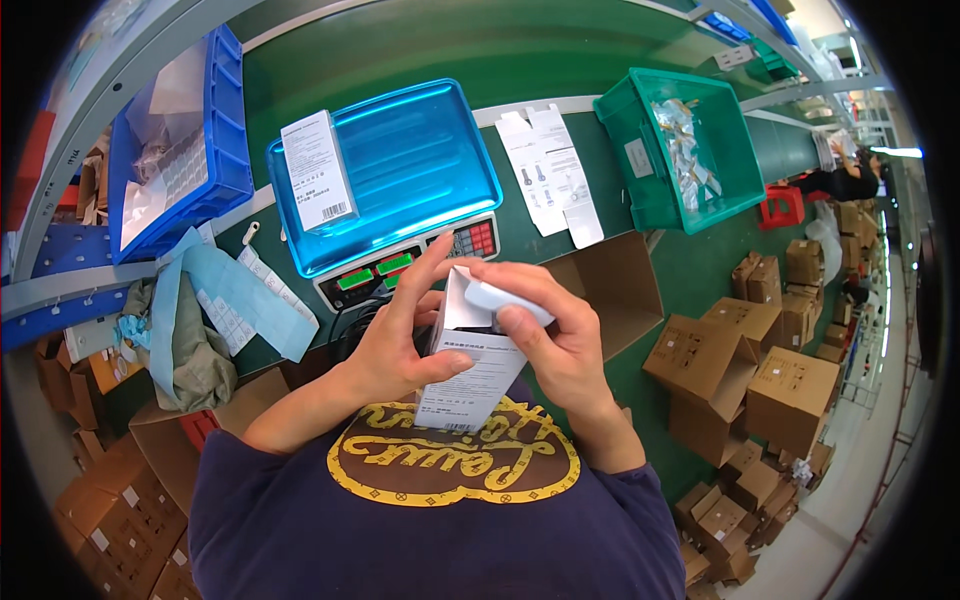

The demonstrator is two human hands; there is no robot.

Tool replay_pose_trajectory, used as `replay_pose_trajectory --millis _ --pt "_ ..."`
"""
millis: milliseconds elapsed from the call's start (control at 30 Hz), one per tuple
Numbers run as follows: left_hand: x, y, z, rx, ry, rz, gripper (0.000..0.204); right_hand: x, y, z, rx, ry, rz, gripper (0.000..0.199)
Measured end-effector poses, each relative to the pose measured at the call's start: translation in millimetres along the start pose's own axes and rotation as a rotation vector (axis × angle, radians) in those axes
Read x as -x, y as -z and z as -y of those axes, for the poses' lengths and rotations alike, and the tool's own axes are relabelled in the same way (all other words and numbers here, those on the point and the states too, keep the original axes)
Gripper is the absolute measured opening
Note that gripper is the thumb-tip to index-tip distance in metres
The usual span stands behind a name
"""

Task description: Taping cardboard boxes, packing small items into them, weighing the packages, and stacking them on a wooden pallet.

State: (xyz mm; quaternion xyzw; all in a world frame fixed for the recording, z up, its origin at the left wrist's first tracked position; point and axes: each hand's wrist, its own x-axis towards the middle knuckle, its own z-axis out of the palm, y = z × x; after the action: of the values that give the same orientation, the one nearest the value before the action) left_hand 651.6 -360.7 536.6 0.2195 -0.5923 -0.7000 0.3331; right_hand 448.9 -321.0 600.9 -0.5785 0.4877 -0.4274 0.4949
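A small white printed carton [468, 385] stands upright close to my chest, its top end open toward me. My left hand [400, 335] grips its left side, thumb across the front face and fingers behind. At the top right, my right hand [562, 335] pinches the folded end flap [505, 300] between thumb and fingers. The carton's inside is mostly hidden by the flap and fingers. Just beyond my hands is a weighing scale [420, 150] with a shiny blue pan and lit green displays. Another closed white carton [318, 170] lies on the left of that pan.
Right of the scale lies a flattened white carton [548, 170]. Beyond it sits a green bin [618, 125] holding small bagged parts. At left are a blue bin [228, 140] and light blue label sheets [270, 300]. Brown boxes [700, 370] crowd the right floor; a person works far right.
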Motion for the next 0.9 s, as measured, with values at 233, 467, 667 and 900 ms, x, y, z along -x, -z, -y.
replay_pose_trajectory --millis 233,467,667,900 --pt "3.7 2.3 8.3 0.022 -0.006 -0.007 0.065 -7.6 7.4 -13.7 0.208 0.067 0.187 0.031" --pt "6.6 4.4 15.1 0.301 -0.080 -0.119 0.035 -0.5 -40.5 -43.7 -0.097 0.083 -0.064 0.045" --pt "-12.7 78.9 21.8 -0.887 0.002 -0.596 0.045 -85.7 -52.7 -115.1 -0.387 -0.219 -0.183 0.056" --pt "-7.3 192.8 96.4 -1.020 0.120 -0.848 0.059 -261.3 -81.0 -177.8 -0.195 -0.110 -0.207 0.068"
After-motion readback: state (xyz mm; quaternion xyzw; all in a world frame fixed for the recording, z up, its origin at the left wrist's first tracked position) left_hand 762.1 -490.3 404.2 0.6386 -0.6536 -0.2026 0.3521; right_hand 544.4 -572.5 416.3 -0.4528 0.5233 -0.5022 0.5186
